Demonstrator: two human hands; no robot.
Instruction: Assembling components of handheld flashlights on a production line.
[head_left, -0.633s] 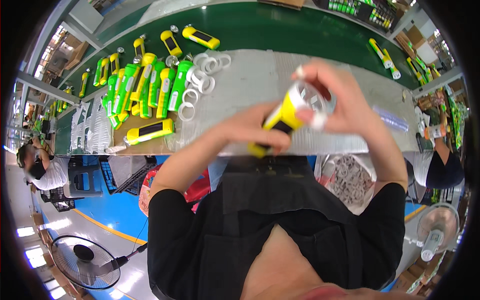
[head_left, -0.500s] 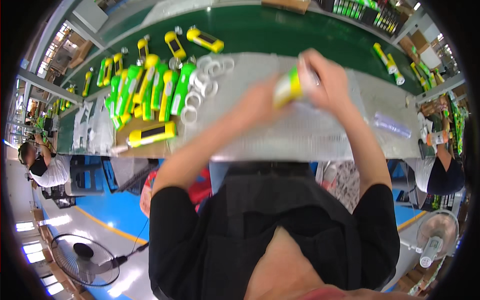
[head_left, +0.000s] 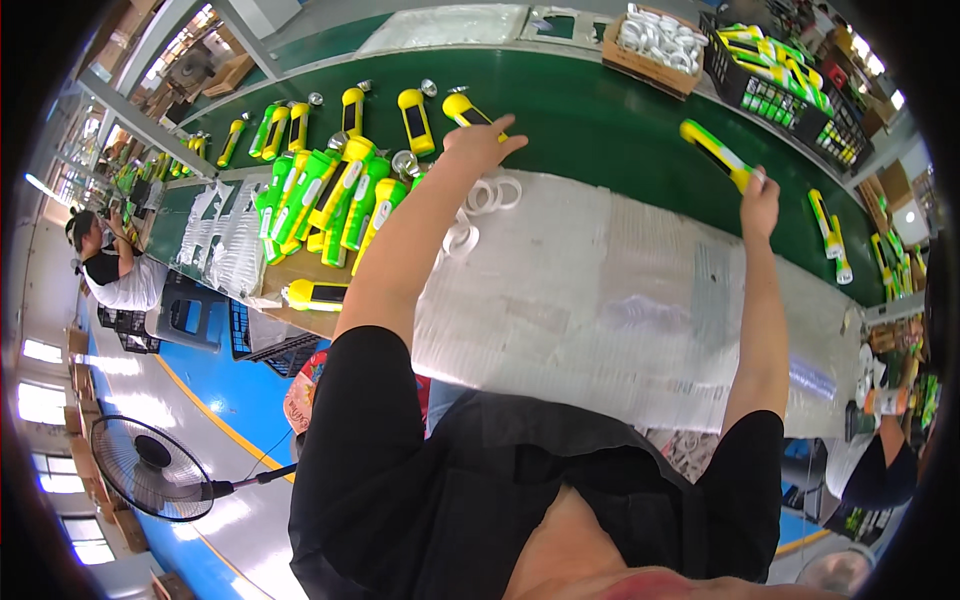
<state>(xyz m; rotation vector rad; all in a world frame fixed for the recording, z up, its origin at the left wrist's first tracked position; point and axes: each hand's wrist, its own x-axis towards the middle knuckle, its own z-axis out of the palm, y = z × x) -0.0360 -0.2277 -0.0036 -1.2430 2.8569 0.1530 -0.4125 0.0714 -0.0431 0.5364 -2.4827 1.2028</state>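
Observation:
My right hand [head_left: 760,208] is closed round one end of a yellow and green flashlight [head_left: 712,150], which lies at a slant over the green surface at the right. Far off to the left, my left hand [head_left: 478,148] reaches over the green surface with its fingers apart. Just beyond those fingers lies a yellow flashlight [head_left: 464,108] with a dark panel; whether they touch it I cannot tell. White rings [head_left: 490,194] are scattered beside my left forearm. A heap of green and yellow flashlights [head_left: 318,200] is left of that forearm.
A cardboard box [head_left: 652,62] of white rings and a black crate [head_left: 790,90] of flashlights stand at the far right. More flashlights [head_left: 828,225] lie along the green surface. A clear plastic piece [head_left: 810,378] rests near the right edge. People sit at both sides.
My hands were together over the middle, holding a blurred flashlight. They have parted: the right moved outward with a flashlight, the left went far left, empty. My view has tilted and shifted.

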